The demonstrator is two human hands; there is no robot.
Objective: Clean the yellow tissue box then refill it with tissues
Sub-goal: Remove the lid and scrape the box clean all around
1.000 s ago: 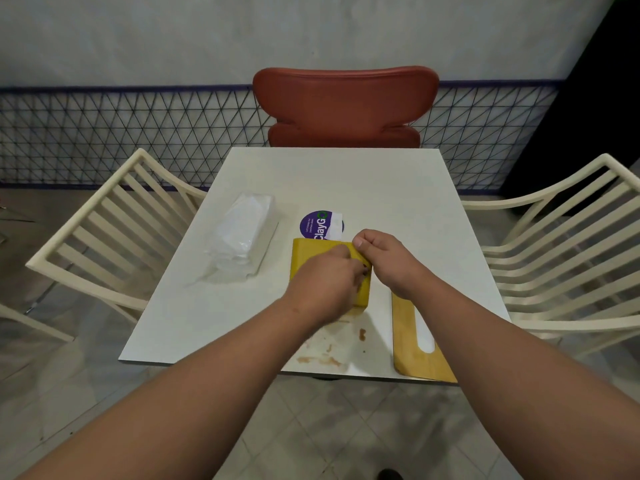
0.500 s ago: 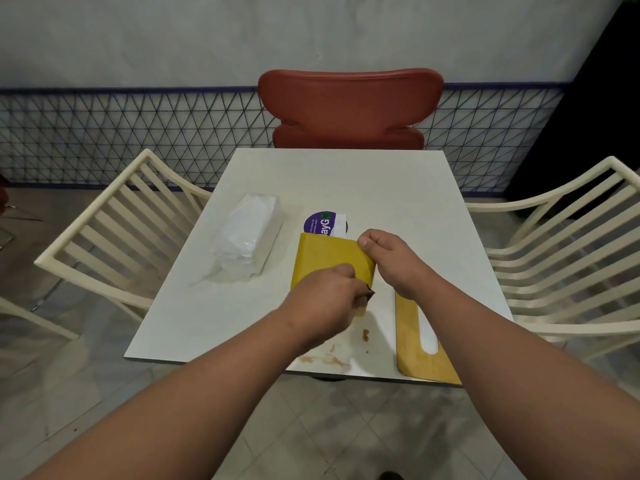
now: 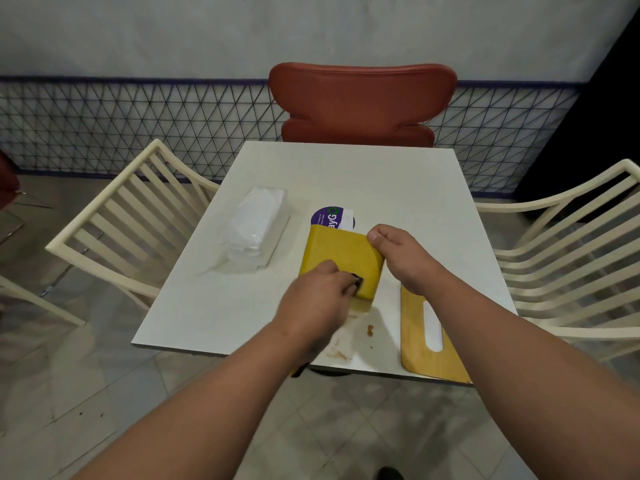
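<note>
The yellow tissue box (image 3: 341, 254) lies on the white table (image 3: 346, 168), tilted up at its right side. My right hand (image 3: 401, 258) grips its far right corner with thumb and fingers. My left hand (image 3: 320, 299) is curled round a small dark thing (image 3: 356, 280), too small to name, and holds it against the box's near face. A clear plastic pack of white tissues (image 3: 254, 228) lies to the left of the box. The box's yellow lid (image 3: 427, 336), with a long slot, lies flat at the table's near right edge.
A purple and white round sticker (image 3: 330, 216) shows behind the box. Brown stains (image 3: 346, 341) mark the table near its front edge. A red chair (image 3: 360, 102) stands at the far side. Cream slatted chairs (image 3: 131, 226) (image 3: 561, 258) flank the table.
My left hand has slid down the box's face toward me, uncovering more yellow. The right hand has kept its grip on the corner.
</note>
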